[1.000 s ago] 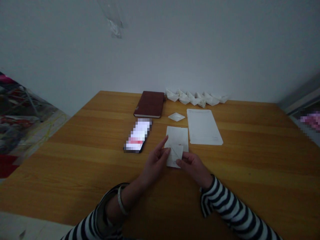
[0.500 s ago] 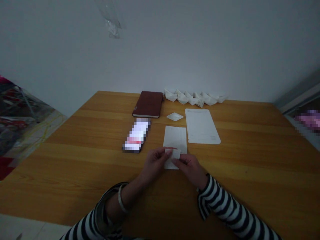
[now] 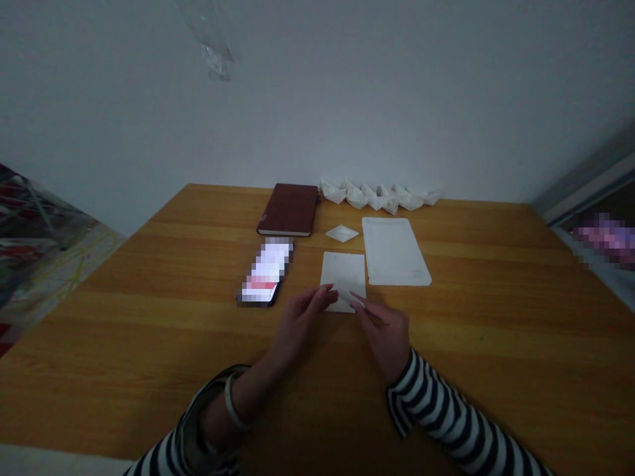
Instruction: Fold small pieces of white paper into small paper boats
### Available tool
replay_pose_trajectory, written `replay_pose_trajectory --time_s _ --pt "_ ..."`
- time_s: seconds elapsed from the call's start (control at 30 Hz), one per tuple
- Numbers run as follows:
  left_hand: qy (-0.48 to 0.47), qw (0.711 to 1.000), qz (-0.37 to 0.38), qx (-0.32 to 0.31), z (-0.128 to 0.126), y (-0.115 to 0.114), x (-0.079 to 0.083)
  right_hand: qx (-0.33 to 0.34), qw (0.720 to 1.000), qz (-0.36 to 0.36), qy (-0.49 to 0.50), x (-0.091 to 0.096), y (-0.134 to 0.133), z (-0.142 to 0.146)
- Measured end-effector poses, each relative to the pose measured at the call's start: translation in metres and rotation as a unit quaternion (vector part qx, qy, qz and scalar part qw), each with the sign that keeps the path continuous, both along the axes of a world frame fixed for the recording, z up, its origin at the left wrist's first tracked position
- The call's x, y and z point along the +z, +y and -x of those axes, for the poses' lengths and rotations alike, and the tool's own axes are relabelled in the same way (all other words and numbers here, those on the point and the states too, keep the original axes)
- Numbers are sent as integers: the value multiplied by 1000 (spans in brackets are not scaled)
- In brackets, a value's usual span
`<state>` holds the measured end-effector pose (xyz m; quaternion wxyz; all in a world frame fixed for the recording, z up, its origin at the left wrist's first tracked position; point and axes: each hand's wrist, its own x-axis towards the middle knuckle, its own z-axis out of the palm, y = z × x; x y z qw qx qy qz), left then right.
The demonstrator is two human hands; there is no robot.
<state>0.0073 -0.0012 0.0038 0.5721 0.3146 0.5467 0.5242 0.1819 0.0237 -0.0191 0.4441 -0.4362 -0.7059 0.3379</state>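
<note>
A small folded white paper piece (image 3: 351,297) sits between the person's 2 hands, just over the near edge of a flat rectangular white paper sheet (image 3: 343,273). In the head view, its long axis slants from upper left to lower right, with its narrow end pointing toward the right hand (image 3: 385,337). That hand's thumb and fingers appear closed on the piece's right end, a pinch that seems to keep the folded layers together. The left hand (image 3: 300,324) is just beside the left end with its fingers curled toward it; I cannot tell whether they grip the paper or only steady it. The 2 hands are close but not touching, and they seem to be working directly over the flat sheet. Around them, the honey-coloured wooden bench (image 3: 446,370) carries a stack of white paper sheets (image 3: 394,251), a small white diamond-shaped paper fold (image 3: 342,233), a maroon hardcover notebook (image 3: 288,210) and a black smartphone (image 3: 265,272) with a blurred screen. A row of white folded paper boats (image 3: 380,196) lines the far edge, apparently kept clear of the work.
</note>
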Motion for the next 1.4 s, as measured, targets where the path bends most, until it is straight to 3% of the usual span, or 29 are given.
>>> replay_pose_trajectory --time_s 0.1,0.2,0.4,0.53,0.63,0.77,0.87,0.97,1.1,1.23,1.4 --pt "-87 994 54 -47 -6 -4 -1 -13 976 -210 -59 3 1 -11" --pt "-198 971 99 -89 -5 -5 -2 7 945 -307 -110 6 3 -16" --pt "-242 963 62 -106 2 -3 -5 83 913 -346 -198 6 4 -8" --pt "-220 970 23 -98 2 -1 -8 83 911 -353 -195 4 2 -4" --pt "-181 979 8 -97 1 0 -8 36 930 -329 -157 4 -1 -4" --pt "-169 980 9 -101 -2 -4 -2 22 973 -207 -95 8 0 -1" --pt "-201 974 22 -102 -3 -7 2 18 990 -128 -59 10 2 1" --pt "-182 971 -1 -157 -2 -8 4 10 995 -91 -48 10 3 0" --pt "-64 971 -45 -227 2 -6 3 9 997 -58 -44 10 3 -2" --pt "-35 978 -35 -203 3 -4 -3 17 998 -46 -47 8 3 -2" --pt "-83 980 -15 -180 0 -7 -5 40 996 -53 -62 7 2 -1"
